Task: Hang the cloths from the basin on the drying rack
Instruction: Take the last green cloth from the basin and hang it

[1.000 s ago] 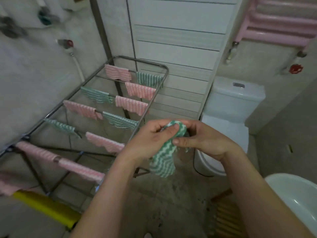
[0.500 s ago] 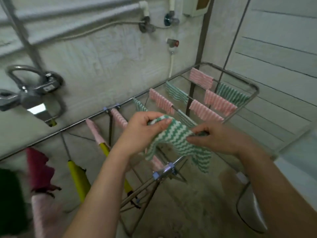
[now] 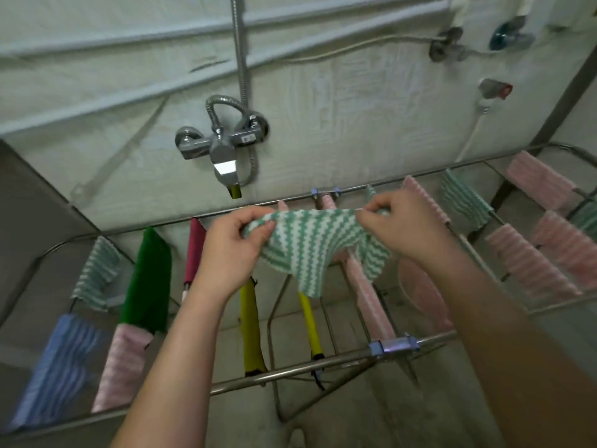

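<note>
Both hands, left [image 3: 231,250] and right [image 3: 399,232], pinch a green cloth [image 3: 310,247] above the rack [image 3: 290,371]; many hang at three o'clock already, this one's left.

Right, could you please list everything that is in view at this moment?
Drying rack: one, grey metal, along the wall.
Held cloth: one, green-and-white striped, stretched above the rack.
Hung cloths: many; pink, green-striped, blue-striped, plain green, dark red; on the rack bars.
Yellow pieces: two, on the middle bars; cloth or padding, cannot tell.
Shower tap: one, chrome, on the wall.
Left hand: pinches the cloth's left corner.
Right hand: pinches its right corner.
</note>
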The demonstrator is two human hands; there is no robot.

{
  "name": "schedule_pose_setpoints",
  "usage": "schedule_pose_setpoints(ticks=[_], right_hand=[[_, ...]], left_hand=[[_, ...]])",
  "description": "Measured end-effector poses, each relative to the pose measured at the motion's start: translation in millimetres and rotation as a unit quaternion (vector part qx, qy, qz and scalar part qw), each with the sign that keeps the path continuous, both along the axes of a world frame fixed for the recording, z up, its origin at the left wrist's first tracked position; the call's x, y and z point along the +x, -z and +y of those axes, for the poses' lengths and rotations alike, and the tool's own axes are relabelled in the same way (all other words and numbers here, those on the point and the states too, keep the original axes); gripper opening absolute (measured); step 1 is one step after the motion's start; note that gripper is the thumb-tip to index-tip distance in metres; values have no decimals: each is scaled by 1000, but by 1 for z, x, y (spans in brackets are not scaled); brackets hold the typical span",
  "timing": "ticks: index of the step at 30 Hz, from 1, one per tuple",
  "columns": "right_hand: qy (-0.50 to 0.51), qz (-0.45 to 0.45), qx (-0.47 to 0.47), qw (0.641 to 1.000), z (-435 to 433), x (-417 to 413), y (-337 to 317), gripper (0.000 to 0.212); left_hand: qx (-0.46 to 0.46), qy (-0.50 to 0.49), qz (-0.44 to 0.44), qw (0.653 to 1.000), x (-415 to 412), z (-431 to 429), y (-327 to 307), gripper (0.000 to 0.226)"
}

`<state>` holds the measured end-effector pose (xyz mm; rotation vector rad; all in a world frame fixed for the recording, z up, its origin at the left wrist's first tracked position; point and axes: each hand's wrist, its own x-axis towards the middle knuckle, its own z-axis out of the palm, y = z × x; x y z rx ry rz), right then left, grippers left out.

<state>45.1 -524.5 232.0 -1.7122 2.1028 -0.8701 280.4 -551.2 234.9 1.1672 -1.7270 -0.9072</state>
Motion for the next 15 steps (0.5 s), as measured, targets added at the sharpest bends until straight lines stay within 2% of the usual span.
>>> schedule_pose_setpoints(ticks=[3, 5, 7, 9, 11, 12, 15], right_hand=[[-44, -83, 0, 996, -23, 26, -4, 27], [-72, -126, 10, 989, -39, 45, -4, 22], [-94, -184, 12, 978, -46, 59, -8, 17], [-120, -256, 37, 959, -61, 70, -9, 19], [-147, -327, 99, 928, -78, 78, -1, 21], [-145, -351, 131, 916, -86, 80, 7, 25], [-113, -325, 187, 920, -120, 99, 40, 41]], left_hand=[[27, -50, -22, 998, 36, -19, 4, 29], [17, -85, -11, 996, 57, -37, 8, 29], [20, -123, 39, 991, 71, -48, 11, 24], [46, -147, 127, 980, 87, -59, 16, 14], [82, -147, 196, 966, 100, -71, 24, 7], [92, -148, 203, 964, 103, -76, 30, 9], [121, -166, 168, 964, 111, -105, 60, 13]])
